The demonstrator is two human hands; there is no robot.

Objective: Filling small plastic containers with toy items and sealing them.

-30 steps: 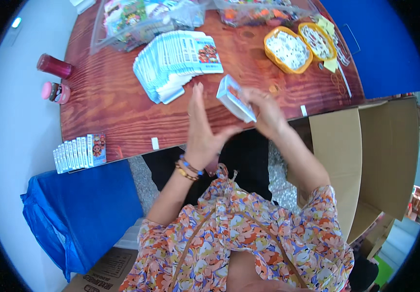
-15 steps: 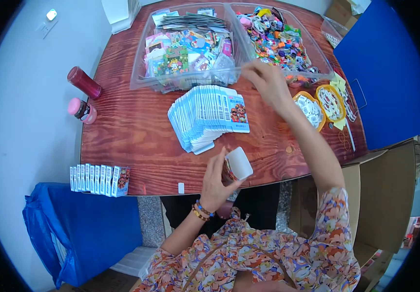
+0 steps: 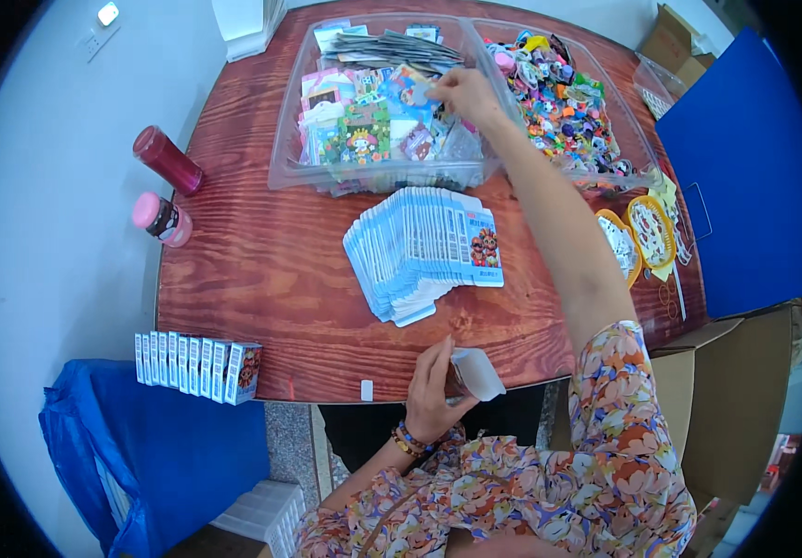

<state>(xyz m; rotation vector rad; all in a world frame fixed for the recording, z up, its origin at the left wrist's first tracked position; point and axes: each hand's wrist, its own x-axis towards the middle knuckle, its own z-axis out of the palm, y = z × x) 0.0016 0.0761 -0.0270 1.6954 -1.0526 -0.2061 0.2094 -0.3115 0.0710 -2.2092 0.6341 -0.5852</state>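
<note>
In the head view, a reddish wood-grained table (image 3: 243, 279) with a curved front edge stands against a pale wall (image 3: 47, 242). A blue bag (image 3: 187, 456) sits below its left end, over a speckled floor (image 3: 287, 437); at the right are a blue panel (image 3: 745, 186) and an open cardboard box (image 3: 736, 400).

Two clear bins stand side by side at the back. The left bin (image 3: 282, 172) holds colourful flat packets and a pile of dark-edged sheets (image 3: 396, 51); the right bin (image 3: 648, 169) is heaped with small multicoloured trinkets (image 3: 559, 107). Near the right end, two yellow baskets (image 3: 669, 244) hold small white pieces (image 3: 648, 228).

At the left stand one red bottle (image 3: 168, 160) and one pink-lidded jar (image 3: 163, 219). About ten boxes (image 3: 198, 367) line the front left corner, and one small white piece lies near the front edge. One fanned stack of flat blue cartons (image 3: 424, 246), too many to count, lies mid-table.

The left hand (image 3: 431, 392) grasps one open-ended carton (image 3: 478, 374) at the front edge, its white inside showing. The right hand (image 3: 452, 91) reaches into the left bin, fingertips close together at a blue packet (image 3: 406, 91); whether they pinch it, I cannot tell.
</note>
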